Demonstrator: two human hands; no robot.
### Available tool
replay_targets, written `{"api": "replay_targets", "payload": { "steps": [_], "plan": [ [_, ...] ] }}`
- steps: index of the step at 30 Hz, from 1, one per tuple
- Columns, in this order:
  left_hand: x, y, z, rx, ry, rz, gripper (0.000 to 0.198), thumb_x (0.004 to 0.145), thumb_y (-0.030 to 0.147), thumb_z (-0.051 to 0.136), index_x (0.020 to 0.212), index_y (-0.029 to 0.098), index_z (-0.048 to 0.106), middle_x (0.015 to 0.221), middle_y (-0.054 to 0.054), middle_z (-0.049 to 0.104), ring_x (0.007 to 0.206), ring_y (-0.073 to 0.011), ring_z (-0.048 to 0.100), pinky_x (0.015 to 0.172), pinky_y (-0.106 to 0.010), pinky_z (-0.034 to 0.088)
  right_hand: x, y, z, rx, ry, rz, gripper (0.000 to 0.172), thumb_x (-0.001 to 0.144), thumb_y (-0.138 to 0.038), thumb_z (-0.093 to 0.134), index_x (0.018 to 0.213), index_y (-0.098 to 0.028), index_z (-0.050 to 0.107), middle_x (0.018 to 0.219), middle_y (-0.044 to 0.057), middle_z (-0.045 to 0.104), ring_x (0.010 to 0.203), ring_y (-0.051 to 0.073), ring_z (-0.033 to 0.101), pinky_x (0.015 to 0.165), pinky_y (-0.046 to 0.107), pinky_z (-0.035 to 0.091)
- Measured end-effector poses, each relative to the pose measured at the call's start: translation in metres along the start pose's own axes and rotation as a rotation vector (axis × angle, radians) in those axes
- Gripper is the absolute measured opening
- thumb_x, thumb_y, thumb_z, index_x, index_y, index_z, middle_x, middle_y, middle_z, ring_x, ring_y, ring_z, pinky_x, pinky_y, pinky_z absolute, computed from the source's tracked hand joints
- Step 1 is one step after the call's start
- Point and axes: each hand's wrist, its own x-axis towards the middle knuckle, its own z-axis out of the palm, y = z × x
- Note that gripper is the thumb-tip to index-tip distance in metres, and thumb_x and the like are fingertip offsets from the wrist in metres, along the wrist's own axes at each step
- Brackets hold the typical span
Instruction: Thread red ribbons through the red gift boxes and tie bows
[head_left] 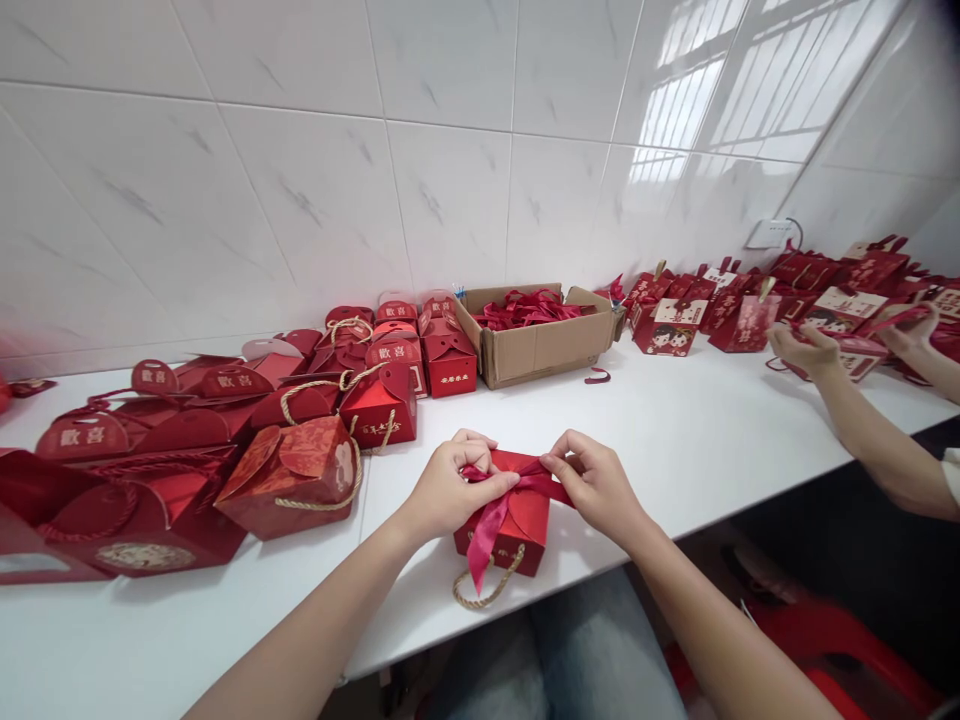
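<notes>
A red gift box (pixel 529 528) sits on the white table in front of me, near its front edge. Across its top lies a crimson ribbon (pixel 489 535), crossed or looped at the middle, with one tail hanging down the front. My left hand (pixel 450 487) pinches the ribbon on the left, its thumb at the crossing. On the right, my right hand (pixel 592 485) grips another part of the ribbon between thumb and fingers. A twisted gold cord handle (pixel 491 603) droops from the box's front onto the table. Whether the ribbon is knotted is hidden by my fingers.
Many red gift boxes (pixel 292 475) crowd the table's left side. Behind my box stands a cardboard box (pixel 551 355) full of crimson ribbons. A ribbon scrap (pixel 598 376) lies near it. At right, a co-worker's hands (pixel 806 345) handle a ribbon among more red boxes (pixel 671 330).
</notes>
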Motion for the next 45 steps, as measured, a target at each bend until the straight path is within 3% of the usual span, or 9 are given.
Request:
{"api": "replay_targets", "payload": {
  "steps": [9, 14, 17, 22, 26, 30, 34, 39, 45],
  "plan": [
    [0.001, 0.004, 0.001, -0.046, 0.048, -0.041, 0.043, 0.068, 0.029, 0.069, 0.050, 0.020, 0.031, 0.067, -0.002, 0.051, 0.104, -0.0258, 0.054, 0.080, -0.032, 0.040, -0.001, -0.002, 0.003, 0.074, 0.009, 0.076, 0.023, 0.084, -0.036, 0.052, 0.069, -0.018, 0.051, 0.068, 0.000, 0.057, 0.054, 0.011, 0.051, 0.050, 0.022, 0.038],
    [0.001, 0.001, 0.001, -0.051, 0.088, -0.024, 0.040, 0.071, 0.035, 0.067, 0.051, 0.020, 0.036, 0.067, -0.003, 0.054, 0.100, -0.0252, 0.056, 0.081, -0.032, 0.040, -0.007, -0.004, -0.007, 0.086, -0.037, 0.125, 0.028, 0.086, -0.044, 0.051, 0.099, -0.020, 0.051, 0.057, -0.006, 0.046, 0.045, 0.008, 0.037, 0.046, 0.021, 0.029],
    [0.001, 0.002, -0.001, -0.088, 0.098, 0.001, 0.037, 0.075, 0.038, 0.062, 0.053, 0.019, 0.040, 0.071, -0.003, 0.058, 0.094, -0.0230, 0.057, 0.083, -0.033, 0.040, -0.017, -0.009, -0.014, 0.098, -0.105, 0.151, 0.031, 0.090, -0.046, 0.044, 0.107, -0.020, 0.047, 0.049, -0.010, 0.033, 0.045, 0.009, 0.032, 0.046, 0.021, 0.026],
    [0.001, 0.002, -0.003, -0.160, 0.139, 0.025, 0.035, 0.082, 0.045, 0.054, 0.061, 0.017, 0.056, 0.075, -0.004, 0.061, 0.088, -0.0207, 0.058, 0.083, -0.031, 0.042, -0.032, -0.004, -0.031, 0.014, -0.305, 0.187, 0.047, 0.089, -0.047, 0.046, 0.127, -0.021, 0.038, 0.052, -0.009, 0.042, 0.048, 0.011, 0.042, 0.051, 0.023, 0.035],
    [0.000, -0.001, 0.000, -0.195, 0.209, 0.030, 0.035, 0.085, 0.045, 0.050, 0.068, 0.016, 0.063, 0.078, -0.005, 0.062, 0.086, -0.0194, 0.058, 0.084, -0.030, 0.042, -0.035, 0.021, -0.035, -0.101, -0.285, 0.164, 0.096, 0.067, -0.051, 0.072, 0.142, -0.020, 0.020, 0.103, 0.009, 0.059, 0.085, 0.021, 0.059, 0.076, 0.036, 0.048],
    [-0.001, -0.005, 0.007, -0.268, 0.258, 0.048, 0.030, 0.088, 0.041, 0.048, 0.074, 0.017, 0.059, 0.077, -0.003, 0.060, 0.083, -0.0170, 0.057, 0.082, -0.028, 0.043, -0.040, 0.035, -0.011, 0.007, -0.335, 0.033, 0.127, 0.049, -0.049, 0.083, 0.147, -0.022, 0.006, 0.150, 0.018, 0.021, 0.137, 0.032, 0.026, 0.109, 0.048, 0.028],
    [-0.002, -0.012, 0.013, -0.426, 0.325, 0.063, 0.027, 0.091, 0.042, 0.041, 0.084, 0.020, 0.053, 0.084, -0.002, 0.060, 0.085, -0.0157, 0.057, 0.085, -0.029, 0.043, -0.045, 0.027, 0.017, 0.116, -0.271, -0.030, 0.118, 0.058, -0.044, 0.081, 0.146, -0.023, 0.006, 0.150, 0.016, 0.023, 0.138, 0.030, 0.026, 0.112, 0.047, 0.025],
    [0.000, -0.019, 0.014, -0.540, 0.360, -0.015, 0.030, 0.090, 0.047, 0.038, 0.088, 0.021, 0.052, 0.095, -0.005, 0.060, 0.092, -0.0174, 0.056, 0.082, -0.029, 0.045, -0.043, 0.019, 0.019, 0.146, -0.211, -0.048, 0.103, 0.063, -0.038, 0.078, 0.143, -0.021, 0.016, 0.144, 0.017, 0.032, 0.132, 0.030, 0.036, 0.109, 0.046, 0.032],
    [-0.003, -0.022, 0.007, -0.462, 0.178, 0.094, 0.015, 0.079, 0.024, 0.045, 0.078, 0.018, 0.059, 0.105, -0.006, 0.054, 0.101, -0.0199, 0.050, 0.087, -0.028, 0.040, -0.042, 0.027, 0.010, 0.121, -0.156, -0.042, 0.097, 0.065, -0.037, 0.077, 0.141, -0.022, 0.018, 0.142, 0.015, 0.035, 0.130, 0.028, 0.039, 0.107, 0.043, 0.035]
  ]
}}
